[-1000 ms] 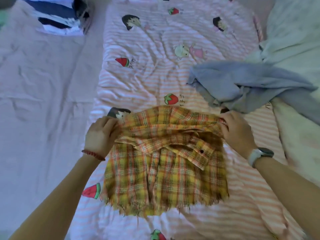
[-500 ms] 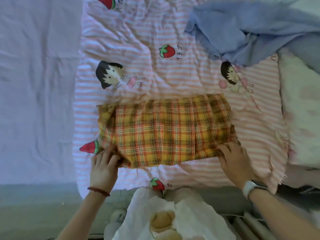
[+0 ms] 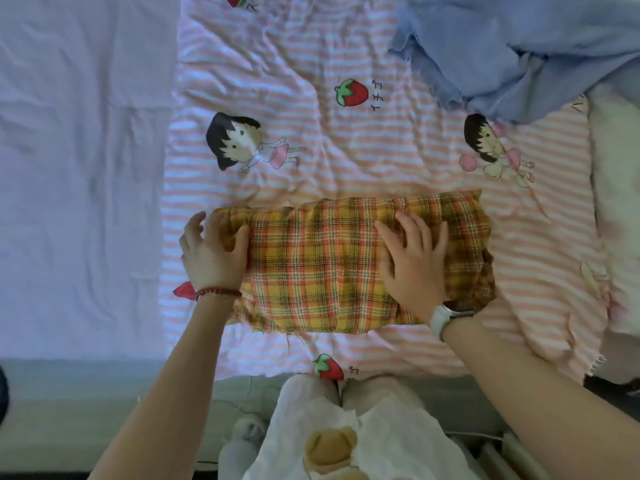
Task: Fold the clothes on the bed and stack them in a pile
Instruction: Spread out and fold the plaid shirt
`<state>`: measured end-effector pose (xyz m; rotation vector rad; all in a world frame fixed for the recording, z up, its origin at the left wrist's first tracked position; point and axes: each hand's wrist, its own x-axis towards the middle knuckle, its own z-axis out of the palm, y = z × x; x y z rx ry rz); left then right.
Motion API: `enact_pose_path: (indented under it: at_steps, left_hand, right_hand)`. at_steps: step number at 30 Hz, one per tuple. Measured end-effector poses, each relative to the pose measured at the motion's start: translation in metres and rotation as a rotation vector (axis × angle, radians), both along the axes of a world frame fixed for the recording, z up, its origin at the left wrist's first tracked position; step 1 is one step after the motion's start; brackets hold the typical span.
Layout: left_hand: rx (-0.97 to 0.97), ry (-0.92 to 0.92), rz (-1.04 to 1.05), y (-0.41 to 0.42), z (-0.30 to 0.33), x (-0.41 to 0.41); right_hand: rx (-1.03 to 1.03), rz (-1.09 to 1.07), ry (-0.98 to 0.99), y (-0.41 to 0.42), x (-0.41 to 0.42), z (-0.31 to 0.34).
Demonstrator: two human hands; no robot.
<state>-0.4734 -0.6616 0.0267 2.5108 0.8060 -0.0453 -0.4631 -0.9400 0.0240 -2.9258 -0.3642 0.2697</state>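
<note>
A yellow plaid shirt (image 3: 318, 265) lies folded into a wide flat band on the striped cartoon blanket (image 3: 346, 161), near the bed's front edge. My left hand (image 3: 211, 251) rests on its left end, fingers spread, thumb lying on the cloth. My right hand (image 3: 414, 261) presses flat on the right half with straight fingers. A crumpled blue garment (image 3: 512, 50) lies unfolded at the upper right.
A plain lilac sheet (image 3: 79, 174) covers the bed's left side. A pale blanket (image 3: 620, 209) runs along the right edge. Below the bed edge are my white-clad legs (image 3: 346, 434) and cables on the floor.
The shirt's top half came down over the bottom, making a flat band. Both hands then let go of the lower edge and moved up onto the cloth. The view tilted down.
</note>
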Motion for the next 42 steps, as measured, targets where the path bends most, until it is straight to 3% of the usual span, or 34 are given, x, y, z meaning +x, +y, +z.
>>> enact_pose_path:
  at_steps: [4,7,12,15,20,24,28,30,34,36,40,42]
  left_hand:
    - [0.093,0.147,-0.156,0.010,-0.010,0.023]
    - [-0.010,0.057,0.006,0.020,-0.007,0.030]
    - [-0.776,-0.244,0.644,0.051,0.002,0.024]
    - [-1.011,-0.181,0.825,0.065,-0.002,0.019]
    - [-0.933,-0.078,0.648,0.069,-0.006,0.018]
    - [-0.530,-0.119,0.401,0.056,-0.010,0.010]
    - [-0.546,-0.245,0.642,0.063,-0.010,0.010]
    - [-0.575,-0.219,0.729,0.069,-0.012,0.014]
    - [-0.710,-0.117,0.719,0.068,-0.012,0.009]
    - [-0.774,-0.150,0.741,0.060,-0.014,-0.009]
    - [-0.528,-0.056,0.557,0.036,-0.025,-0.047]
    - [-0.446,-0.051,0.567,0.032,-0.029,-0.052]
  right_hand:
    - [-0.116,0.026,0.148,0.012,0.016,-0.016]
    - [-0.202,0.008,0.227,0.010,0.021,-0.028]
    - [-0.231,-0.016,0.280,0.007,0.025,-0.037]
    - [-0.232,-0.027,0.290,0.008,0.026,-0.041]
    - [-0.201,-0.039,0.292,0.009,0.028,-0.040]
    - [-0.188,-0.053,0.299,0.009,0.025,-0.039]
    - [-0.200,-0.054,0.327,0.008,0.029,-0.042]
    - [-0.208,-0.062,0.342,0.011,0.032,-0.043]
    - [-0.179,-0.121,0.363,0.020,0.034,-0.043]
    - [-0.157,-0.132,0.363,0.021,0.034,-0.042]
    - [-0.156,-0.119,0.361,0.019,0.034,-0.042]
    - [-0.166,-0.118,0.360,0.018,0.035,-0.044]
